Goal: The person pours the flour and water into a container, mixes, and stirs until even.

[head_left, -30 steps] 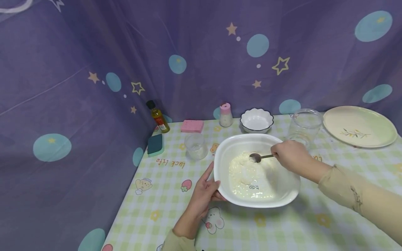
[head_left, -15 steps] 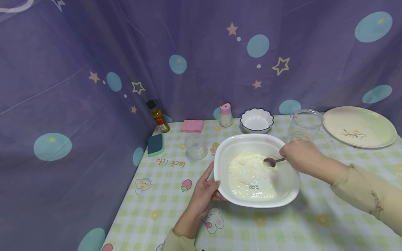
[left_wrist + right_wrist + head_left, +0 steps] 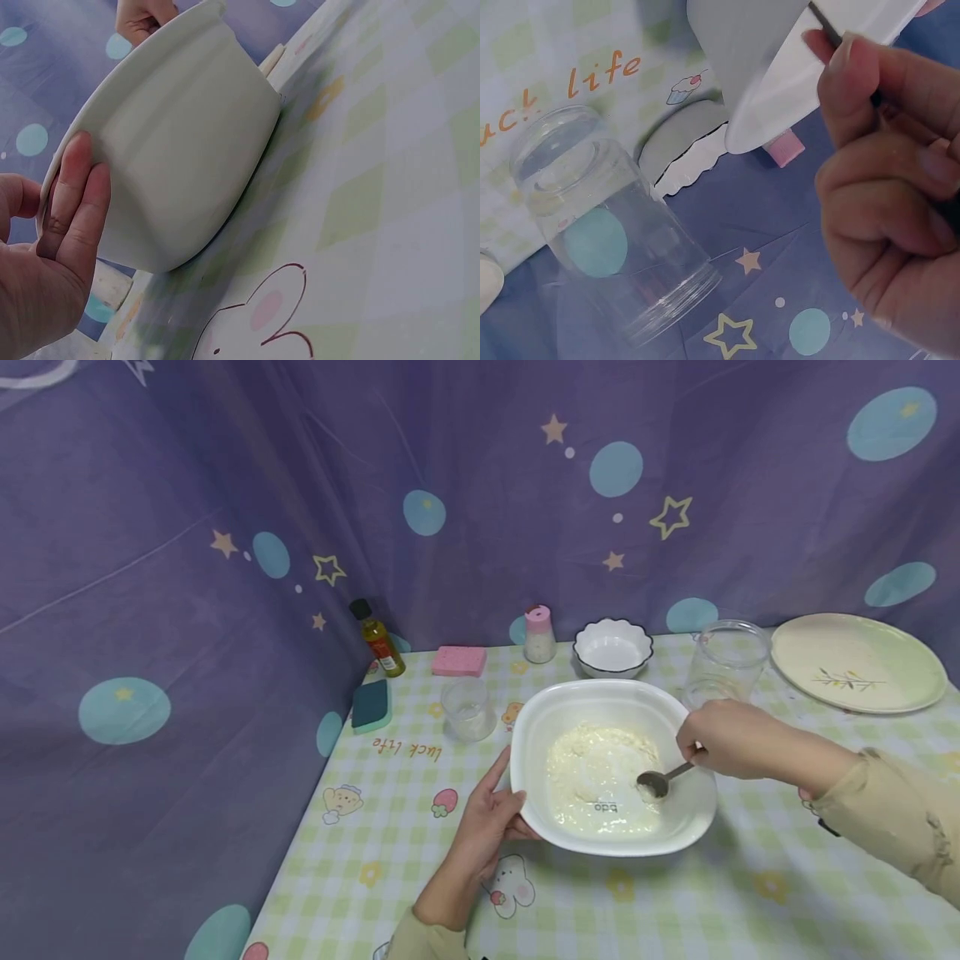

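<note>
A large white basin stands on the table, holding a pale, wet mixture with some white powder on it. At its left side my left hand grips the rim; in the left wrist view the fingers lie against the outer wall. My right hand pinches the handle of a dark metal spoon, whose bowl is at the right part of the mixture. The right wrist view shows the right hand with curled fingers, and most of the spoon is hidden there.
Behind the basin stand a scalloped white bowl, a pink-topped shaker and a clear jar. An oval plate lies back right. Leftward are a clear cup, pink sponge, dark green sponge and oil bottle.
The right hand has moved right and slightly toward the front, drawing the spoon from the back middle of the mixture to its right side. The left hand and basin stay put.
</note>
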`<state>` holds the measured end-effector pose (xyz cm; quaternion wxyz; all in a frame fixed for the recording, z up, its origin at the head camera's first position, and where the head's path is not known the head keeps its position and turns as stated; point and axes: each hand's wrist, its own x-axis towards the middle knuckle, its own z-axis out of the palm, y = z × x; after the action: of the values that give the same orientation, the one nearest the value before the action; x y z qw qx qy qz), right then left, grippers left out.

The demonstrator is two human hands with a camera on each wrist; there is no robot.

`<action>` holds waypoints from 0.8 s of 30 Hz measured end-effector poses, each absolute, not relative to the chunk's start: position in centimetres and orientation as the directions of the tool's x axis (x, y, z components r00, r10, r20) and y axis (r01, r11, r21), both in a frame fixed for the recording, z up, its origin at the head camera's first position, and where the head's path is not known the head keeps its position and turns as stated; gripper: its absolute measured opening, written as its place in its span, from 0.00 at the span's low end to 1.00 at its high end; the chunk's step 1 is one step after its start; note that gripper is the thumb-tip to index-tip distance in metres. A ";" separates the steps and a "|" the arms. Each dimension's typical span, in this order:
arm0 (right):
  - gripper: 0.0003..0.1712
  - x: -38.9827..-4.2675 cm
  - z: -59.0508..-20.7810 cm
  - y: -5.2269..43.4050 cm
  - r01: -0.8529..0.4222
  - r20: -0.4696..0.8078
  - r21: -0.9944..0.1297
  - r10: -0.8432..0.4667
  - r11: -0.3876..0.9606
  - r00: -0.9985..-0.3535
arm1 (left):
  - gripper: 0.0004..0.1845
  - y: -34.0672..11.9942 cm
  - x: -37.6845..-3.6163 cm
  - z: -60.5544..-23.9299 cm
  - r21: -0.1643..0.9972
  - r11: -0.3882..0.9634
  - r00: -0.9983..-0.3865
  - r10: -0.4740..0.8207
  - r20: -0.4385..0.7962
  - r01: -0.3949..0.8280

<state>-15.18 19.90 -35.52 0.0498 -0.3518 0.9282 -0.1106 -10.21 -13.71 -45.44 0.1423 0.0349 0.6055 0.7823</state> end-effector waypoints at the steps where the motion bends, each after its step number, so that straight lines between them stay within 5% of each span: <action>1: 0.17 -15.2 -35.6 19.9 -0.651 -0.027 -0.256 -0.679 0.714 -0.734 | 0.36 -13.7 -10.2 -45.5 0.957 -0.226 -0.957 0.266 -0.117 -0.180; 7: 0.13 -15.1 -36.4 19.5 -0.666 -0.048 -0.337 -0.718 0.666 -0.694 | 0.36 -13.8 -10.2 -45.5 0.957 -0.228 -0.956 0.271 -0.113 -0.178; 14: 0.12 -15.3 -38.2 17.9 -0.690 0.104 -0.352 -0.706 0.632 -0.700 | 0.37 -13.9 -10.2 -45.5 0.958 -0.224 -0.956 0.268 -0.119 -0.182; 24: 0.01 -16.4 -39.8 16.1 -0.461 0.094 -0.554 -0.498 0.693 -0.862 | 0.37 -13.8 -10.2 -45.4 0.959 -0.217 -0.955 0.269 -0.121 -0.182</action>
<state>-16.43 16.14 -39.80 0.0318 -0.2608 0.9196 -0.2922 -10.20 -13.77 -45.42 0.1449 0.0357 0.6085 0.7794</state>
